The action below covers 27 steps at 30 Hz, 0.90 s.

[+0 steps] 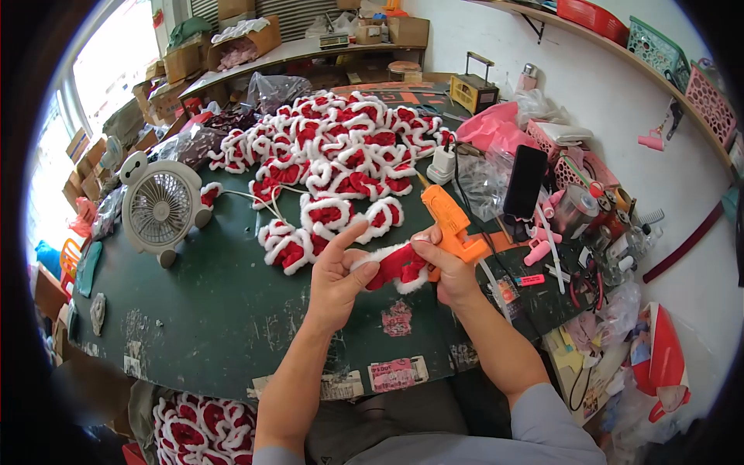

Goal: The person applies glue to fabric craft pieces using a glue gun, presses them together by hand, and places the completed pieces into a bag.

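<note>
Between my two hands a strip of red fabric with white fluffy trim (400,266) is stretched above the table. My left hand (339,280) pinches its left end with the thumb, index finger raised. My right hand (448,271) grips the right end between thumb and fingers. An orange glue gun (451,221) is at my right hand, nozzle pointing up and left; whether the hand also holds its handle is hard to tell. Beyond my hands lies a large heap of similar red and white pieces (341,147).
On the green table (209,333) stand a white fan (161,203) at left and a black phone (525,183) at right. A white charger (442,164), cables, pliers (593,283) and cans (577,206) are around. Below the table edge are more red and white pieces (203,426).
</note>
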Tool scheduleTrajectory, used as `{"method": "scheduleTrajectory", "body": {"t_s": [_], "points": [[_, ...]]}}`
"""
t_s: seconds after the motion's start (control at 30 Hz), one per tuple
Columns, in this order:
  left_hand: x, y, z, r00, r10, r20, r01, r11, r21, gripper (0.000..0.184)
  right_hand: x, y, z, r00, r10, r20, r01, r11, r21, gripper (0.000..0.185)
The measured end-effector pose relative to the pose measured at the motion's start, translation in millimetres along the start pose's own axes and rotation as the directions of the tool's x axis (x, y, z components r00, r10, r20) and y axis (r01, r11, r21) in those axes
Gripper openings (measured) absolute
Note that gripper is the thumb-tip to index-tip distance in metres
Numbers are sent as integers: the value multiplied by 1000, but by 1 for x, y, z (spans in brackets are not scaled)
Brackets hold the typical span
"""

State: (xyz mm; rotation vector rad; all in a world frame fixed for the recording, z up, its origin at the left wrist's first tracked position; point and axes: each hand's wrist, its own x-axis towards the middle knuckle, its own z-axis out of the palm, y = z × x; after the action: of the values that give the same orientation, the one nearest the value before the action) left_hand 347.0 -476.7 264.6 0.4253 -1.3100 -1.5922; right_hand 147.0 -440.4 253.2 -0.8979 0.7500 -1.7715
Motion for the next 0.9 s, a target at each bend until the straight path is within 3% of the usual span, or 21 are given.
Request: {"method": "scheduleTrajectory", "body": {"t_s": [0.07, 0.23, 0.33, 0.37, 0.4, 0.43, 0.53, 0.57, 0.63, 0.7, 0.73, 0.77, 0.8, 0.87, 0.9], "points": [[-2, 1, 5, 1000, 16, 24, -14, 997, -74, 67, 2, -2, 0, 1000, 5, -2, -4, 1000, 27, 27], [-13, 3, 13, 992, 56, 111, -46, 995, -90, 68, 4, -4, -4, 999, 42, 6, -42, 994, 99, 29], [-17, 3, 13, 977, 70, 200, -88, 993, 81, 68, 7, -1, -10, 989, 133, 69, -139, 986, 90, 25], [-15, 4, 14, 973, 49, 226, -63, 996, 58, 67, 9, 5, -18, 988, 148, 39, -149, 988, 27, 21], [-13, 7, 17, 974, 55, 220, -90, 984, 153, 65, 9, 12, -22, 984, 177, 21, -177, 984, -25, 17], [-11, 14, 23, 984, 17, 180, -56, 976, 210, 62, 8, 17, -23, 980, 193, 40, -195, 979, 62, 13], [-17, 24, 16, 999, 23, 29, -31, 951, 307, 56, 7, 28, -29, 983, 180, -33, -181, 983, -15, 20], [-24, 27, 9, 997, 76, -17, -65, 936, 345, 55, 6, 24, -26, 982, 186, -4, -186, 981, -48, 18], [-53, 43, -9, 957, 258, -135, -183, 893, 410, 51, 8, 28, -22, 998, 37, 54, -27, 983, -182, 19], [-92, 77, -28, 872, 352, -341, -128, 836, 534, 48, -1, 19, -6, 997, 26, 67, -14, 985, -173, 19], [-117, 80, -54, 759, 497, -420, -105, 731, 675, 46, -3, 15, -1, 998, -14, 65, 26, 981, -190, 19], [-141, 93, -72, 632, 627, -455, -83, 638, 766, 47, -4, 15, 1, 998, -6, 68, 18, 984, -178, 19], [-172, 106, -101, 526, 753, -395, 86, 415, 906, 45, -6, 15, 0, 998, 7, 61, 5, 981, -195, 19], [-227, 129, -136, 307, 857, -414, 251, 346, 904, 40, -6, 14, 3, 999, 21, 50, -10, 978, -209, 16], [-255, 138, -154, 275, 868, -413, 251, 349, 903, 34, -8, 14, 3, 999, 27, 45, -17, 978, -206, 16]]}}
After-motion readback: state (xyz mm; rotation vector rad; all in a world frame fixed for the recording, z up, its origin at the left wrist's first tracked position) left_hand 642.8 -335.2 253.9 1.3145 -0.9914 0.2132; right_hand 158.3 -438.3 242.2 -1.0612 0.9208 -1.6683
